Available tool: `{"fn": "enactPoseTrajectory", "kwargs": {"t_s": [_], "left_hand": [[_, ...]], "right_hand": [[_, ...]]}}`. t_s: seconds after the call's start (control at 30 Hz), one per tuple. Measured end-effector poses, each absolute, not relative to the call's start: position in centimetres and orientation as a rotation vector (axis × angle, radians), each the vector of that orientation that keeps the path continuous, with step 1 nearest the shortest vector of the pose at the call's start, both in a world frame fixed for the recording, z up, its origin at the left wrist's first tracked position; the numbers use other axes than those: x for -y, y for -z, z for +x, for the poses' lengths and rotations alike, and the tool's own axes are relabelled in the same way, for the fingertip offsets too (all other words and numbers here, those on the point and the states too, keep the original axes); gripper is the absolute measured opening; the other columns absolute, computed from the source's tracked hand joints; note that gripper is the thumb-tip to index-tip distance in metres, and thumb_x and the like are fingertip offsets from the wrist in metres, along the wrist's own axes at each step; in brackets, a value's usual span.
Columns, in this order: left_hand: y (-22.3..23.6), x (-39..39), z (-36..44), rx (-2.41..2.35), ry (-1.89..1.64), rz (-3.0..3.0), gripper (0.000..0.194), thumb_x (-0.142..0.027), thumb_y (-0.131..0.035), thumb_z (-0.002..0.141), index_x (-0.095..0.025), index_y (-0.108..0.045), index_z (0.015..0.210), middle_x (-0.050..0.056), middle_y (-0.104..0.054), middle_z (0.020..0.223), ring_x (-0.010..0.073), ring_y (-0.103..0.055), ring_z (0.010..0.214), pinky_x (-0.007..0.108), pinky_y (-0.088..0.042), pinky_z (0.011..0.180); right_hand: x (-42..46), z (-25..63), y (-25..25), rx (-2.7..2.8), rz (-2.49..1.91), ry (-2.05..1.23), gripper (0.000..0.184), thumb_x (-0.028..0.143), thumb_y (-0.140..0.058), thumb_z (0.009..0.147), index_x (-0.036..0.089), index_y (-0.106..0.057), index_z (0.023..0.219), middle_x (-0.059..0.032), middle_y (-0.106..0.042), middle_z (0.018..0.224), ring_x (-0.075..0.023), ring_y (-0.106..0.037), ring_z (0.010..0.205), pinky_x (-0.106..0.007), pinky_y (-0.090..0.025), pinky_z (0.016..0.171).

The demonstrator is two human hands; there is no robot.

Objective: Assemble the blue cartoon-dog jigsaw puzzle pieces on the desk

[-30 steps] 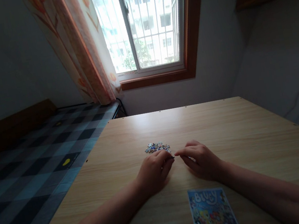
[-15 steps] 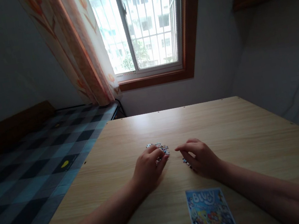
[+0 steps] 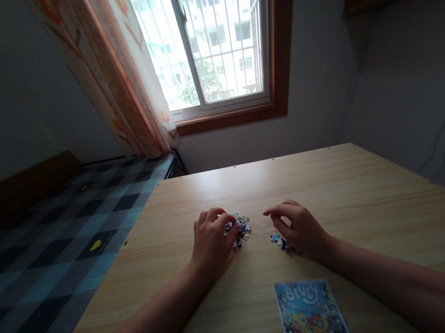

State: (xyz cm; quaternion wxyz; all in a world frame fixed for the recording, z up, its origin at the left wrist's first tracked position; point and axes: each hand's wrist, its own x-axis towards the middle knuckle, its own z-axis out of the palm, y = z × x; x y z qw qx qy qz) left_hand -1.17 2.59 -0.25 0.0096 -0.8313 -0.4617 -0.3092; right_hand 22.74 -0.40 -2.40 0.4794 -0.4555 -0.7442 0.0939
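Note:
A loose pile of small jigsaw puzzle pieces (image 3: pixel 242 227), white, blue and dark, lies near the middle of the table. My left hand (image 3: pixel 213 239) rests at the pile's left side, fingers apart and curved over its edge, with the thumb touching pieces. A smaller cluster of puzzle pieces (image 3: pixel 279 241) sits to the right, partly covered by my right hand (image 3: pixel 298 226). That hand hovers above the cluster, its index finger stretched out to the left and its thumb apart below. I see no piece between its fingers.
Closer to me on the wooden table (image 3: pixel 215 327) lies a blue "Bluey" picture card (image 3: pixel 313 316) with cartoon figures. A bed with a checked cover (image 3: pixel 51 263) stands along the left. Beyond the table are a window (image 3: pixel 223 47) and a flowered curtain (image 3: pixel 113 76).
My left hand has moved left and opened, uncovering more of the pile. My right hand has shifted slightly away from me, and the smaller cluster beneath it now shows.

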Motion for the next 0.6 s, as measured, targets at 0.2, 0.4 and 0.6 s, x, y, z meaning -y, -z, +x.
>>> {"fn": "enactPoseTrajectory", "kwargs": {"t_s": [0.2, 0.4, 0.6], "left_hand": [[0.4, -3.0, -1.4, 1.435, 0.941, -2.577, 0.011, -0.025, -0.069, 0.086, -0.025, -0.072, 0.096, 0.006, -0.067, 0.111, 0.0259, -0.055, 0.103, 0.042, -0.042, 0.09], [0.2, -2.1, -1.1, 1.211, 0.895, -2.676, 0.015, -0.028, -0.059, 0.094, -0.022, -0.069, 0.084, 0.003, -0.071, 0.085, 0.02, -0.061, 0.083, 0.037, -0.043, 0.083], [-0.3, -0.7, -0.8, 0.805, 0.783, -2.912, 0.028, -0.031, -0.051, 0.098, -0.021, -0.065, 0.076, 0.002, -0.067, 0.069, 0.0153, -0.061, 0.065, 0.028, -0.044, 0.062]], "right_hand": [[0.1, 23.1, 2.3, 1.77, -1.189, -0.251, 0.023, 0.014, -0.055, 0.089, 0.021, -0.073, 0.101, -0.0071, -0.074, 0.089, -0.0242, -0.064, 0.089, -0.041, -0.05, 0.084], [0.0, 23.2, 2.7, 1.939, -1.19, -0.185, 0.023, 0.015, -0.054, 0.091, 0.021, -0.069, 0.108, -0.007, -0.073, 0.096, -0.0236, -0.062, 0.094, -0.04, -0.047, 0.088], [1.0, 22.8, 1.8, 2.238, -1.336, -0.043, 0.014, 0.03, -0.06, 0.094, 0.02, -0.067, 0.088, -0.0072, -0.068, 0.088, -0.0228, -0.06, 0.086, -0.036, -0.043, 0.078]]}}
